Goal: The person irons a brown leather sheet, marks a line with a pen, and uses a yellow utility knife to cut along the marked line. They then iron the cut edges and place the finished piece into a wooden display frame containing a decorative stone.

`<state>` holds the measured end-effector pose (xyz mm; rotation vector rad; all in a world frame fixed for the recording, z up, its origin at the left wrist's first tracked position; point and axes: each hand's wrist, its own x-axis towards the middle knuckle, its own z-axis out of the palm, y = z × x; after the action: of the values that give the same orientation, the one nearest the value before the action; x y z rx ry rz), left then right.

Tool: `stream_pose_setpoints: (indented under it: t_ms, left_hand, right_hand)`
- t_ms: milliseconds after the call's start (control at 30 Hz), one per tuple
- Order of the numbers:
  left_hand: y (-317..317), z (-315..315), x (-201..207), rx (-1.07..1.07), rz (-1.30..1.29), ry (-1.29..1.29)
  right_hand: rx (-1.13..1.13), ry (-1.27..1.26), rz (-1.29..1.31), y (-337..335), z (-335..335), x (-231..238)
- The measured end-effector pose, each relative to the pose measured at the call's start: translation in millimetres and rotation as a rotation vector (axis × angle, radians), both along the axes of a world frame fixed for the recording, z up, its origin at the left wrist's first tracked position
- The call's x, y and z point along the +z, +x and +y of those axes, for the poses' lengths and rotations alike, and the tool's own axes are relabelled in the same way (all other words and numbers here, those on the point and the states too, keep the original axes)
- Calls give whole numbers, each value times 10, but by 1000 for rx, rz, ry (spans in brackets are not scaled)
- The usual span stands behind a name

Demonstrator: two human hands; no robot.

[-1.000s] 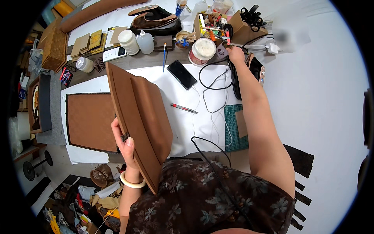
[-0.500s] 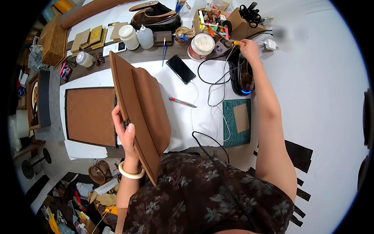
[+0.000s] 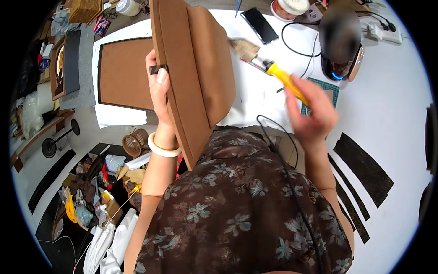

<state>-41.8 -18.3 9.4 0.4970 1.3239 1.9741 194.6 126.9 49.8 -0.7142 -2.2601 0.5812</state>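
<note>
My left hand (image 3: 159, 89) grips a brown leather-like panel (image 3: 180, 68) by its left edge and holds it upright, tilted. A rounded raised block (image 3: 212, 68) stands out from the panel's right face. A small dark strip (image 3: 158, 69) lies at the edge under my thumb. In my closed right hand (image 3: 315, 109) is a yellow-handled tool (image 3: 285, 80) with a flat, flaring tan head. Motion blur hides whether that head is a blade or bristles. Its head is close to the block's right side; contact cannot be made out. On the left lies a dark-edged brown panel (image 3: 125, 75).
A phone (image 3: 260, 26) and a partly covered red-and-grey pen-like tool (image 3: 255, 66) lie on white paper. Beyond are a white tub (image 3: 289, 9), a black device with a blue light (image 3: 337, 68) and cables. A green cutting mat (image 3: 331, 86) sits right, near dark strips (image 3: 365, 169).
My right hand has come back from the far right with the yellow-handled tool, bringing it near the raised block. The view has shifted; my left hand still holds the panel.
</note>
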Motion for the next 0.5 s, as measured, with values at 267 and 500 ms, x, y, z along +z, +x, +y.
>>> stream_pose_setpoints:
  t_ms: [267, 500]
  left_hand:
    - [82, 63, 21, -4, -47, -16]
    - [180, 196, 108, 28, 45, -69]
  right_hand:
    - [76, 31, 71, -171, -645, -287]
    - [11, 42, 69, -208, -822, -350]
